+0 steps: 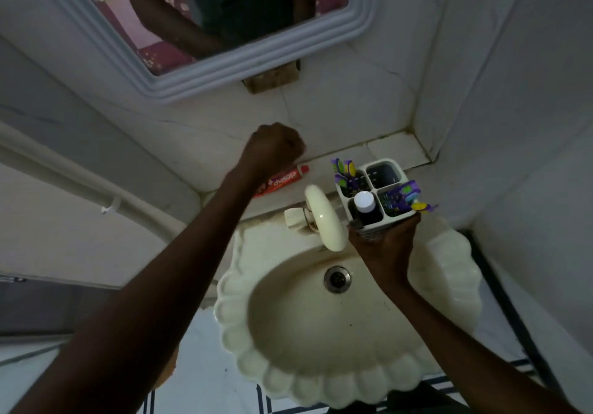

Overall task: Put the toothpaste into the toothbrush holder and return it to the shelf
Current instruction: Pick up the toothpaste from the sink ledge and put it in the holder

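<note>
Upside-down white lettering on the red toothpaste (pixel 282 181) tube, lying on the shelf (pixel 398 153), is only partly legible; the brand cannot be read with certainty; no other text readable

My left hand (pixel 276 147) and right hand (pixel 383 243) are bare, with no rings, watch or bracelet showing. Both my forearms are uncovered right down to the frame's lower edge, with no sleeve in sight. In the mirror (pixel 199 70) my torso wears a dark top.
</note>
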